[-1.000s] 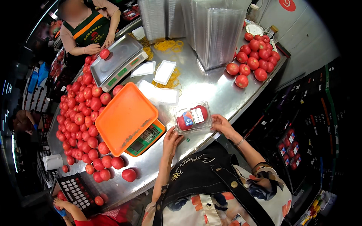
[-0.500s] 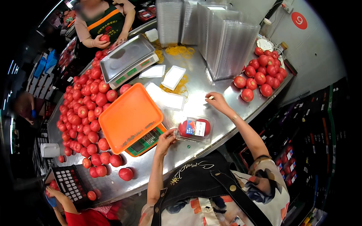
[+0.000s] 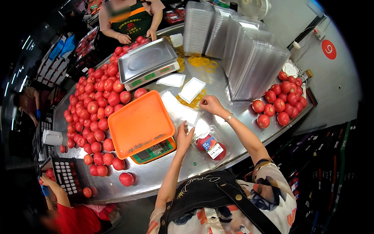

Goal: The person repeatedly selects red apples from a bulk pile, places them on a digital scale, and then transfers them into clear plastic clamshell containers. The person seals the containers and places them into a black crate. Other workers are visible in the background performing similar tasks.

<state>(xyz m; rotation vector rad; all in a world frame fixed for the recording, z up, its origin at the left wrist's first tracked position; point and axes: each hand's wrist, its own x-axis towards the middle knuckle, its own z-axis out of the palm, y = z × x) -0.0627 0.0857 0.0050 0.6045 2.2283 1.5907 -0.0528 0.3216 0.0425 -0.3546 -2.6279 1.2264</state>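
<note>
Bears a label [image 3: 215, 150] on the clear plastic box [image 3: 212, 142]: part blue and red, part white, with dark print too small to make out. Lies on the steel desk [image 3: 163, 175] just to the right of the left hand [image 3: 184, 137], slightly askew, with red tomatoes [image 3: 222, 155] showing through the plastic. Sits nearer the body than the right hand [image 3: 212, 105], and apart from it. Spreads thumb and fingers moderately wide at the left hand, by the near end of a white sheet [image 3: 180, 109]; cannot tell whether touching. Curls the fingers to a narrow gap at the right hand, beside yellow rubber bands [image 3: 198, 97]; cannot tell whether pinching one. Shows more writing around: pale script across a black apron [image 3: 202, 191], yellow lettering and a red emblem on a co-worker's dark green apron [image 3: 134, 24], a white character on a round red sign [image 3: 329, 49].
</note>
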